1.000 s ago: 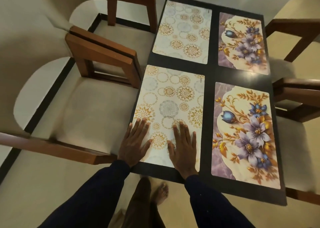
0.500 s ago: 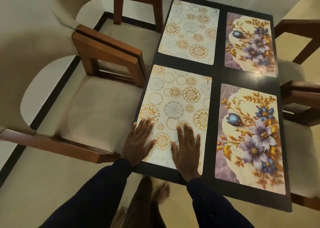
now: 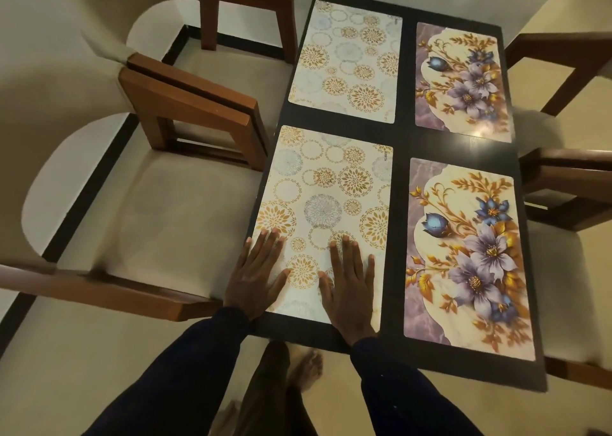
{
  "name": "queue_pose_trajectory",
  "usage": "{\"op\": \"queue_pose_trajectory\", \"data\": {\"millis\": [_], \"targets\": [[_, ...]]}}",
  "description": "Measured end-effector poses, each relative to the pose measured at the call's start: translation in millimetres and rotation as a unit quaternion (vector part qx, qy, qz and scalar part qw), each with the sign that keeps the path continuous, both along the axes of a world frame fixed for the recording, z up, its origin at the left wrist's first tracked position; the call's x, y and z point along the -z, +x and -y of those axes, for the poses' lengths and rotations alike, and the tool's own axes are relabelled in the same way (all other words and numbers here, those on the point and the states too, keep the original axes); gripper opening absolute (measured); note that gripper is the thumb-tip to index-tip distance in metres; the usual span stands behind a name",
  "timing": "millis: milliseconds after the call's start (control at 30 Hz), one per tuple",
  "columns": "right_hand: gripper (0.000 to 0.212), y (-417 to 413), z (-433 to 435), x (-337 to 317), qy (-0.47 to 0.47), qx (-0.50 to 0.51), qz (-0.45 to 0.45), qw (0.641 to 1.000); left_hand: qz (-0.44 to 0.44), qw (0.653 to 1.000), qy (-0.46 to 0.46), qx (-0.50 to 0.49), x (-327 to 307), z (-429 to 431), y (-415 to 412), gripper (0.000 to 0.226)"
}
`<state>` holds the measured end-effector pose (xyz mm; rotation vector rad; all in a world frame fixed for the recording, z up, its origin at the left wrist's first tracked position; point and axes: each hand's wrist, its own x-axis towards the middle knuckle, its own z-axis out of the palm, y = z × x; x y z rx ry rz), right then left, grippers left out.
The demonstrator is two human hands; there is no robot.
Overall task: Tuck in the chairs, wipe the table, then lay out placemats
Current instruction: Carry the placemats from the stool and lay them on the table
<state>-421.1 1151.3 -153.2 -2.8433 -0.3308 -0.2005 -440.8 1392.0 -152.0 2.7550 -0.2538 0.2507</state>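
Pressing down flat and spread open, our left grip (image 3: pixel 256 278) and right grip (image 3: pixel 351 290) rest side by side on the near end of the cream rectangular placemat with gold circles (image 3: pixel 331 184). We note it lies on the near-left quarter of the black rectangular surface (image 3: pixel 401 137), just beside a purple floral placemat (image 3: pixel 470 253), not touching it.
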Motion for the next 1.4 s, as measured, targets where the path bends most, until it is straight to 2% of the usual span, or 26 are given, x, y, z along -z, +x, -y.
{"op": "queue_pose_trajectory", "data": {"millis": [233, 1400], "targets": [[0.068, -4, -4, -10, 0.01, -0.003, -0.022, 1.0, 0.042, 0.999, 0.005, 0.007, 1, -2, -1, 0.069], [0.069, -5, 3, -10, -0.028, -0.002, -0.047, 0.998, -0.026, 1.0, -0.008, 0.01, -5, 5, -1, 0.071]]}}
